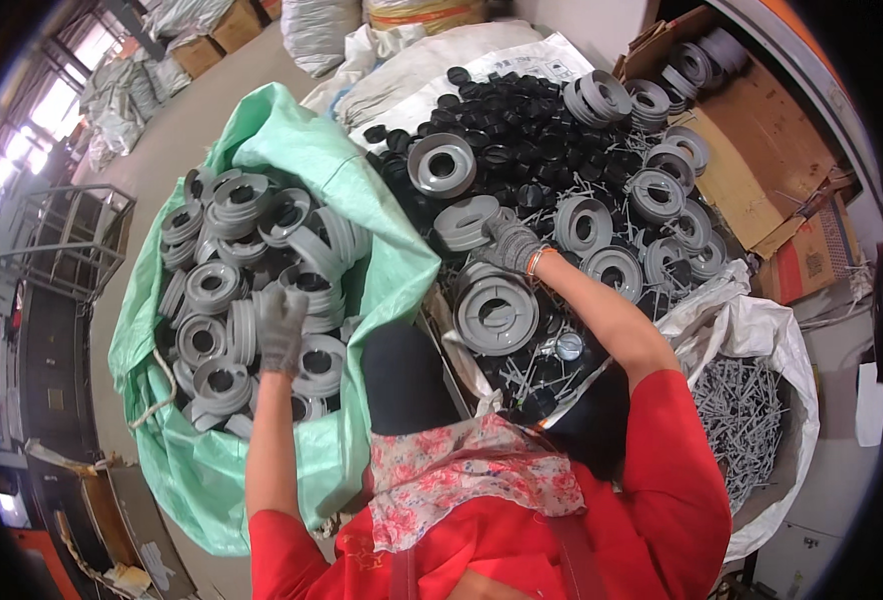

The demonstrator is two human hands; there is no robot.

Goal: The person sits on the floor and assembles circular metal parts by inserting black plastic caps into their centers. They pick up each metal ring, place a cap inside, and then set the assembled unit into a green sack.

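Observation:
My left hand, in a grey knit glove, is inside the green sack among grey flanged plastic rings. Its fingers curl downward, beside a ring standing on edge; what they hold, if anything, is hidden. My right hand, gloved too, pinches the right rim of a tilted grey plastic ring above the pile. Just beyond that ring lies another grey ring, and nearer me sits a larger one with a cross-barred middle. More rings lie to the right of my hand.
Black plastic caps are heaped behind my right hand, with grey pins scattered among them. A white sack at right holds many grey pins. Cardboard boxes stand at the far right. A metal frame is at left.

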